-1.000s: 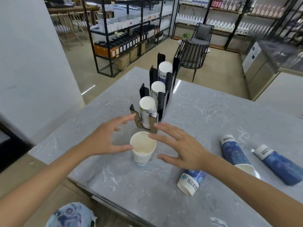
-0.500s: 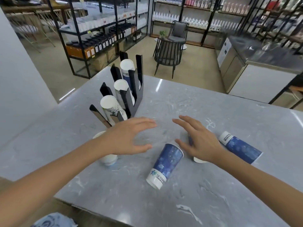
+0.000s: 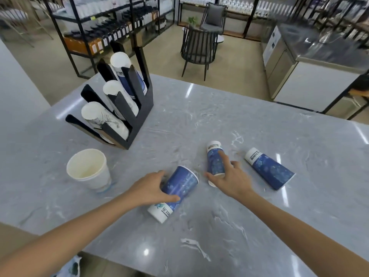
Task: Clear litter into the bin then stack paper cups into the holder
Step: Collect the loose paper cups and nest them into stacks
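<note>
On the far left of the grey marble tabletop (image 3: 259, 126), the black slotted cup holder (image 3: 139, 118) already carries three slanted cup stacks, so I judge stacking partly done. Just nearer stands an upright white paper cup (image 3: 88, 169), untouched. My left hand (image 3: 148, 189) curls loosely around a blue paper cup lying on its side (image 3: 175, 191), not yet lifted. My right hand (image 3: 229, 177) rests half open on a second toppled blue cup (image 3: 214, 159), fingers spread over it. Rightmost, a third blue cup (image 3: 268, 168) lies free. No loose litter shows, so four cups remain, by my reckoning.
</note>
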Demonstrator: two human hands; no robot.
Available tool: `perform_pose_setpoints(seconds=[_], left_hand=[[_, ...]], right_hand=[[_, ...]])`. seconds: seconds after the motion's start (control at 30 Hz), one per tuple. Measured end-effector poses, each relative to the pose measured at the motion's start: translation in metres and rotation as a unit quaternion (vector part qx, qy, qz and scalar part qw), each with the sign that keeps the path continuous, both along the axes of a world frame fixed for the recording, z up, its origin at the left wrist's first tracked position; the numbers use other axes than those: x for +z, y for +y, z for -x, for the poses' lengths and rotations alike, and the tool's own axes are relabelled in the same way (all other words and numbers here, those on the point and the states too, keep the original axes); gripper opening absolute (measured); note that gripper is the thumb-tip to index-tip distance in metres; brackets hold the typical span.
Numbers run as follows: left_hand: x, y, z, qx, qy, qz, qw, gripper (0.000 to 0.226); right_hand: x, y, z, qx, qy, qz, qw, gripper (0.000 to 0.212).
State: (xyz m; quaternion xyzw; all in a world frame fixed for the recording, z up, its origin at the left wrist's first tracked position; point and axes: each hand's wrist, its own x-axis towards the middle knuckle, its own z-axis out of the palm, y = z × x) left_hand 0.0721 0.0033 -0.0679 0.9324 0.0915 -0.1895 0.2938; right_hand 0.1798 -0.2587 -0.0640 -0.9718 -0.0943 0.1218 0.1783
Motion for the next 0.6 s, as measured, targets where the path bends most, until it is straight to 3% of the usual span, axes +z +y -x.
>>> perform_pose_setpoints(seconds=[0.1,0.33,0.47,0.6], left_hand=[[-0.007,-0.008,0.004,0.041,0.012,0.058,0.997,0.075],[-0.003,-0.021,0.005,0.064,-0.005,0.039,0.997,0.074],[0.008,-0.018,0.008,0.048,-0.046,-0.003,0.998,0.079],[0.032,-0.001,0.004,0.013,-0.109,-0.097,0.989,0.077]], right_hand=[[-0.011,-0.001,-0.003,-0.029,0.016,-0.013,0.999,0.096],[-0.015,-0.008,-0.009,-0.037,0.03,-0.066,0.997,0.097],[0.001,-0.024,-0.011,0.042,0.021,-0.062,0.997,0.1],[0.034,-0.053,-0.013,0.181,-0.067,-0.041,0.98,0.096]])
